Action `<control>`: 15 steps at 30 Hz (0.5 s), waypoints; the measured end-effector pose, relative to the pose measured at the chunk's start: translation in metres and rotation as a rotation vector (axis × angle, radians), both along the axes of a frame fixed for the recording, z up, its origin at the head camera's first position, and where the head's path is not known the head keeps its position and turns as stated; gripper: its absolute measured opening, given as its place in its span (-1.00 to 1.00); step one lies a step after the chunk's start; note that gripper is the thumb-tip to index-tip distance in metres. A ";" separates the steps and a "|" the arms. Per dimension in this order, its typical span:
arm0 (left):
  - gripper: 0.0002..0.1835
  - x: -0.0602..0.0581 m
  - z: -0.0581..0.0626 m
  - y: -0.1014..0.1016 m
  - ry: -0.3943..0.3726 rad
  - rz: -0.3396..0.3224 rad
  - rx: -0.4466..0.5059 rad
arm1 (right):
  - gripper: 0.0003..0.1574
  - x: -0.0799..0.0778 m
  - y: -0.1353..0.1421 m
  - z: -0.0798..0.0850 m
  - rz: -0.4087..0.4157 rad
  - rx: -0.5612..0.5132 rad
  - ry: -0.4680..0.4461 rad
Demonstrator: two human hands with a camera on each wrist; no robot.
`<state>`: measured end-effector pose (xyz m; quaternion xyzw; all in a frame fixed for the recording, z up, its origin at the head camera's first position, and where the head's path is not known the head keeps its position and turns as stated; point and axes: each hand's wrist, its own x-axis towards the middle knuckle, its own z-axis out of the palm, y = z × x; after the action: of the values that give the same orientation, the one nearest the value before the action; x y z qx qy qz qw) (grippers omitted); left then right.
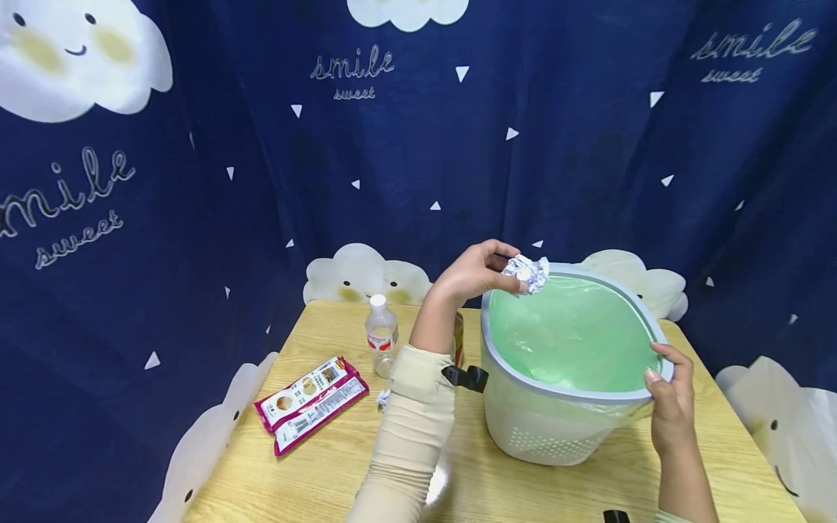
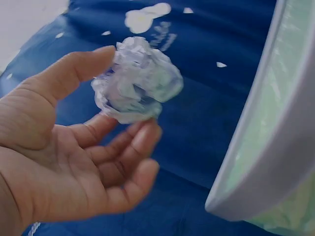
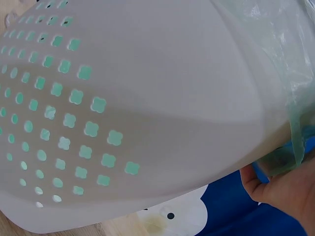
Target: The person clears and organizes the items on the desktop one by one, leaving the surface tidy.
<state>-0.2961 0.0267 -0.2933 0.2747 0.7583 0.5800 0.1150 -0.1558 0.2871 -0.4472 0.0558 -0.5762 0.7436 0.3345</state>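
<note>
My left hand (image 1: 480,272) pinches a crumpled paper ball (image 1: 527,273) between thumb and fingers, over the left rim of a trash can. In the left wrist view the paper ball (image 2: 135,81) looks white with bluish patches, beside the can's grey rim (image 2: 256,162). The white trash can (image 1: 536,428) has a perforated lower wall and a green plastic liner (image 1: 569,327) folded over its rim. At the can's right side my right hand (image 1: 676,396) grips the rim, thumb outside. The right wrist view shows the holed wall (image 3: 172,73) and part of that hand (image 3: 285,191).
Left on the wooden table (image 1: 314,487) lie a purple-and-white snack wrapper (image 1: 312,404) and another small crumpled paper piece (image 1: 383,399). A clear plastic bottle (image 1: 382,335) stands behind them. Partly hidden behind the left arm is a brownish container (image 1: 458,340). A blue curtain (image 1: 405,160) hangs behind.
</note>
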 end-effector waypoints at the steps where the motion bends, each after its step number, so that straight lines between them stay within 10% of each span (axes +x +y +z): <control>1: -0.45 0.000 0.001 0.002 0.016 -0.001 -0.001 | -0.46 0.000 0.000 0.000 0.000 -0.001 0.000; 15: -0.48 -0.010 0.018 0.036 -0.088 -0.109 -0.056 | -0.45 0.001 0.000 0.000 -0.010 0.012 -0.003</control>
<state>-0.3064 0.0628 -0.2752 0.2867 0.7523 0.5629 0.1874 -0.1552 0.2875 -0.4472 0.0539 -0.5813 0.7386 0.3371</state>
